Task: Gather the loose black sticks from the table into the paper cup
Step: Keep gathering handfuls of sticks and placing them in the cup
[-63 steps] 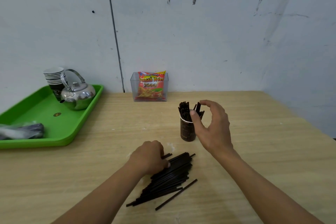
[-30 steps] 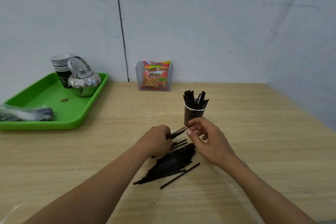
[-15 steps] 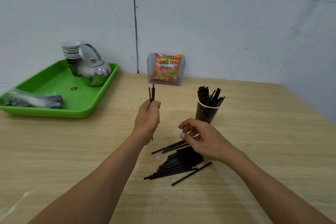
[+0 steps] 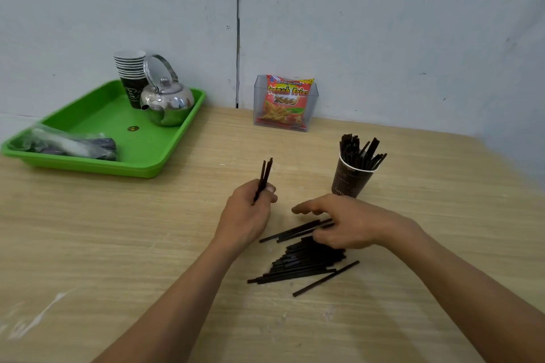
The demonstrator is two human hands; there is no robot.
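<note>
You've got a wood table (image 4: pixel 118 230) carrying a green tray (image 4: pixel 141 171) far left, snack box (image 4: pixel 284 103) at the wall, cup (image 4: pixel 349 180) right of centre, stick pile (image 4: pixel 300 265) flat just in front.

The single head-worn view looks forward and down over the wooden table (image 4: pixel 88 244) toward the grey wall (image 4: pixel 383 23) at its far edge. Both forearms enter from the bottom edge, so the left hand (image 4: pixel 244 215) and right hand (image 4: pixel 351 224) sit close, mid-frame; the green tray (image 4: pixel 141 169) lies far left.
</note>
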